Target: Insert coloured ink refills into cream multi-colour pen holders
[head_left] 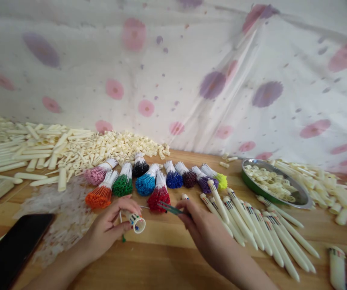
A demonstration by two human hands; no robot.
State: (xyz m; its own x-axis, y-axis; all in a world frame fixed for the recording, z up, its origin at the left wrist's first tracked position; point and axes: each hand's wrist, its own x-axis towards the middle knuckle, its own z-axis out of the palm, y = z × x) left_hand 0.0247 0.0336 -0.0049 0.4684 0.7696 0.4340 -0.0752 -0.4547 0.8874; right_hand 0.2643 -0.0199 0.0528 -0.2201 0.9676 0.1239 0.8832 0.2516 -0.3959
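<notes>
My left hand (110, 227) is closed round a short cream pen barrel (136, 222), its open end facing me with coloured bits inside. My right hand (205, 233) pinches a thin green refill (170, 208), its tip pointing left towards the barrel. Just beyond both hands lies a fan of refill bundles: pink (96, 174), orange (100, 196), green (122, 184), black (139, 166), light blue (146, 182), red (159, 195), dark blue (172, 177), maroon (187, 176), purple (204, 181) and yellow-green (220, 179).
A row of assembled cream pens (261, 231) lies right of my right hand. A green metal dish (253, 186) holds small cream parts. Heaps of cream barrels and clips (71, 149) fill the back left. A black phone (10, 249) lies front left. A flowered cloth (173, 72) hangs behind.
</notes>
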